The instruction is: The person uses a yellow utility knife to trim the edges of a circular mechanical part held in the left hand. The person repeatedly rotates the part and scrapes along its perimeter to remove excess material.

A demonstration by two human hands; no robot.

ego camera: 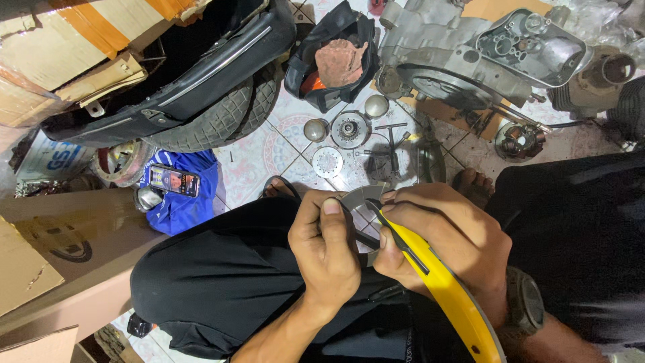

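Note:
My left hand (327, 250) grips a grey curved metal part (361, 199), shaped like a half ring, with the thumb pressed on its inner edge. My right hand (440, 238) holds a yellow-handled cutter knife (443, 286) whose dark blade end rests against the same part. Both hands sit close together above my knees, which are in black trousers. A dark watch is on my right wrist.
On the tiled floor lie a round sprocket (350, 129), a perforated disc (327, 162), two small metal caps, hand tools (392, 144) and a grey engine case (463, 50). A black tyre (222, 111), a phone (175, 180) on blue cloth and cardboard boxes (60, 249) stand left.

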